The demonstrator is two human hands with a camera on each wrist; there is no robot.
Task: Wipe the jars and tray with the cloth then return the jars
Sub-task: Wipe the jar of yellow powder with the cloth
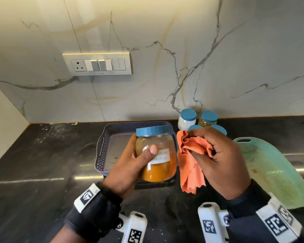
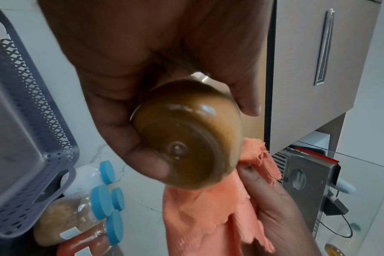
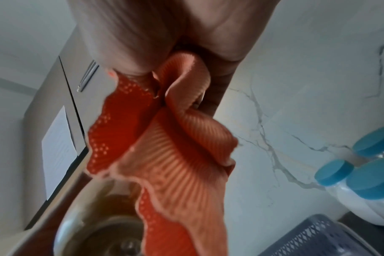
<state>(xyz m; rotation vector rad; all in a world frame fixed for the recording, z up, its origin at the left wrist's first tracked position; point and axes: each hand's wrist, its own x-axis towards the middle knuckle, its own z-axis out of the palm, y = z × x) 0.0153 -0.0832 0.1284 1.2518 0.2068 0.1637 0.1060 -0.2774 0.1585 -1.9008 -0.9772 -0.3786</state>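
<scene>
My left hand [image 1: 130, 165] grips a clear jar [image 1: 158, 155] of orange powder with a blue lid and a white label, lifted above the front right of the grey perforated tray [image 1: 102, 146]. The left wrist view looks at the jar's round base [image 2: 182, 147] inside my fingers. My right hand [image 1: 223, 158] holds a bunched orange cloth [image 1: 191, 162] just right of the jar; the cloth [image 3: 164, 147] hangs from its fingers. Several blue-lidded jars [image 1: 188, 118] stand on the black counter behind my right hand, partly hidden by it.
A pale green colander [image 1: 274, 171] lies at the right on the counter [image 1: 42, 163]. A marble wall with a switch plate [image 1: 97, 64] rises behind. The tray's floor [image 1: 116, 148] shows bare. Cabinets and an appliance [image 2: 307, 176] appear in the left wrist view.
</scene>
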